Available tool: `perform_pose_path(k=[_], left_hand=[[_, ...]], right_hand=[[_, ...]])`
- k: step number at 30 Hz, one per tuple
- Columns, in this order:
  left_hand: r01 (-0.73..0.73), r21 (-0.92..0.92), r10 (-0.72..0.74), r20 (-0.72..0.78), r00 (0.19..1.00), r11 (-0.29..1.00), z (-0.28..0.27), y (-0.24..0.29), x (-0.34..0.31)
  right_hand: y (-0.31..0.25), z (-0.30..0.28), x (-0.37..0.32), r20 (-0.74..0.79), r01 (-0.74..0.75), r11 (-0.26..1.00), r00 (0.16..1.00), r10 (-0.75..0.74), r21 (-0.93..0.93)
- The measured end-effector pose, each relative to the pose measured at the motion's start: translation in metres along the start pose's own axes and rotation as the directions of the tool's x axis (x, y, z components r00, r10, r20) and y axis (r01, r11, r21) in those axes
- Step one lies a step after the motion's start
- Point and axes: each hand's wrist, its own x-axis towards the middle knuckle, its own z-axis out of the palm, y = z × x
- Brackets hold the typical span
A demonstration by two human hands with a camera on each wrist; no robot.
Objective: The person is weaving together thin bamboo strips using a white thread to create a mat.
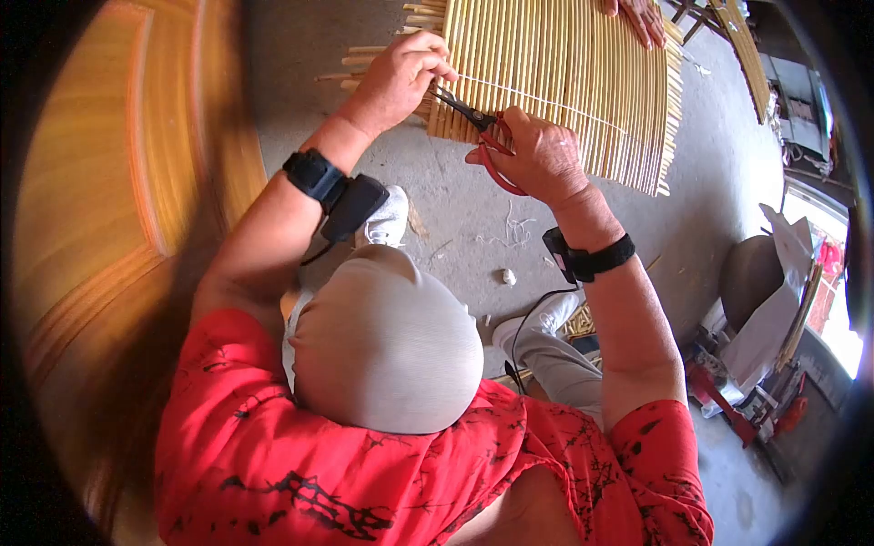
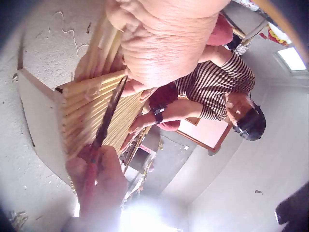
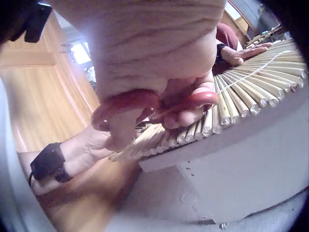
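A mat of thin pale sticks (image 1: pixel 546 55) lies in front of the person, with a white string (image 1: pixel 537 98) running across it. At the mat's left edge the left hand (image 1: pixel 401 77) pinches the string's end between thumb and finger. The right hand (image 1: pixel 546 155) grips scissors (image 1: pixel 487 136) with red handles and dark blades, fingers through the loops. The blades point at the left hand's fingertips, close over the edge sticks. In the right wrist view, the red handles (image 3: pixel 128 101) wrap around the thumb and fingers.
Another person in a striped shirt (image 2: pixel 212 79) sits across, a hand (image 1: pixel 642 18) resting on the mat's far side. A light-coloured board (image 2: pixel 41 121) stands under the mat. String scraps (image 1: pixel 510 227) lie on the concrete floor. A wooden door (image 1: pixel 91 182) is at left.
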Motion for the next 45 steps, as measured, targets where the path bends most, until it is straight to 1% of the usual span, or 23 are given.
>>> perform_pose_path(k=[1, 3, 5, 7, 9, 15, 17, 19, 22, 23, 24, 27, 29, 33, 34, 35, 37, 38, 40, 41, 43, 44, 45], left_hand=[[0.002, -0.001, -0.002, -0.003, 1.0, 1.0, 0.0, 0.002, -0.006], [-0.006, 0.189, 0.018, -0.066, 0.998, 0.982, 0.001, 0.003, -0.016], [0.014, 0.169, -0.009, -0.029, 1.0, 0.985, 0.001, 0.003, -0.021], [0.033, 0.15, -0.035, 0.01, 0.999, 0.988, -0.002, 0.004, -0.02], [0.079, 0.08, -0.091, 0.158, 0.983, 0.994, -0.007, 0.003, -0.015], [0.01, 0.123, -0.035, 0.202, 0.979, 0.992, -0.006, 0.002, -0.005], [0.03, 0.148, -0.061, 0.204, 0.977, 0.988, -0.005, 0.005, -0.005], [0.051, 0.175, -0.087, 0.209, 0.974, 0.983, -0.004, 0.006, -0.006], [0.056, 0.181, -0.081, 0.134, 0.988, 0.982, 0.001, 0.003, -0.006], [0.006, 0.231, -0.027, 0.086, 0.996, 0.973, 0.003, 0.002, -0.005], [-0.04, 0.285, 0.03, 0.04, 0.999, 0.958, 0.004, 0.002, -0.005], [-0.01, 0.252, -0.001, 0.043, 0.999, 0.968, 0.006, 0.0, -0.005], [-0.024, 0.258, 0.02, 0.019, 1.0, 0.966, 0.008, 0.0, -0.008], [0.012, 0.231, -0.024, 0.05, 0.998, 0.973, 0.012, -0.001, -0.009], [0.009, 0.224, -0.023, 0.058, 0.998, 0.975, 0.011, -0.001, -0.009], [0.011, 0.223, -0.025, 0.059, 0.998, 0.975, 0.011, -0.003, -0.009], [-0.013, 0.194, 0.0, 0.067, 0.998, 0.981, 0.011, -0.004, -0.009], [0.007, 0.186, -0.025, 0.095, 0.995, 0.983, 0.01, -0.004, -0.009], [0.002, 0.187, -0.021, 0.097, 0.995, 0.982, 0.009, -0.001, -0.007], [0.023, 0.193, -0.04, 0.086, 0.995, 0.981, 0.008, 0.001, -0.008], [0.063, 0.142, -0.08, 0.117, 0.99, 0.988, 0.005, 0.002, -0.005], [0.114, 0.055, -0.121, 0.147, 0.982, 0.992, 0.003, 0.001, -0.002], [0.172, -0.033, -0.163, 0.184, 0.969, 0.984, 0.003, 0.001, -0.001]], right_hand=[[0.0, -0.001, 0.0, 0.013, 0.001, 1.0, 1.0, -0.001, 0.005], [0.0, -0.002, 0.0, 0.025, 0.007, 1.0, 1.0, -0.007, 0.005], [0.002, 0.002, -0.001, -0.055, 0.057, 0.998, 0.997, -0.056, 0.016], [0.005, 0.005, -0.001, -0.072, 0.084, 0.996, 0.994, -0.082, 0.019], [0.006, 0.006, -0.002, -0.085, 0.101, 0.995, 0.991, -0.099, 0.025], [0.007, 0.007, -0.002, -0.082, 0.109, 0.994, 0.991, -0.107, 0.02], [0.008, 0.005, -0.002, -0.148, 0.173, 0.985, 0.974, -0.171, 0.005], [0.01, 0.007, -0.001, -0.15, 0.18, 0.984, 0.973, -0.178, 0.005], [0.017, 0.013, 0.0, -0.17, 0.196, 0.981, 0.967, -0.191, 0.013], [0.018, 0.014, -0.001, -0.183, 0.207, 0.978, 0.963, -0.199, 0.024], [0.018, 0.012, -0.002, -0.181, 0.209, 0.978, 0.963, -0.201, 0.024], [0.012, 0.003, -0.003, -0.141, 0.19, 0.98, 0.974, -0.18, 0.064], [0.01, -0.002, -0.006, -0.13, 0.175, 0.969, 0.98, -0.154, 0.175], [0.013, -0.007, -0.01, 0.033, 0.031, 0.981, 0.999, -0.038, 0.189], [0.015, -0.011, -0.013, 0.036, 0.029, 0.981, 0.999, -0.037, 0.19], [0.021, -0.018, -0.017, 0.04, -0.078, 0.915, 0.997, 0.068, 0.397], [0.037, -0.032, -0.028, 0.117, -0.254, 0.63, 0.961, 0.251, 0.734], [0.044, -0.038, -0.037, 0.115, -0.26, 0.63, 0.958, 0.261, 0.732], [0.054, -0.049, -0.056, 0.204, -0.356, 0.79, 0.934, 0.292, 0.5], [0.06, -0.05, -0.068, 0.2, -0.356, 0.789, 0.934, 0.295, 0.501], [0.078, -0.041, -0.099, 0.302, -0.093, 0.961, 0.953, 0.011, 0.261], [0.087, -0.036, -0.114, 0.297, -0.093, 0.96, 0.955, 0.01, 0.266], [0.097, -0.031, -0.132, 0.362, -0.023, 0.984, 0.931, -0.043, 0.177]])
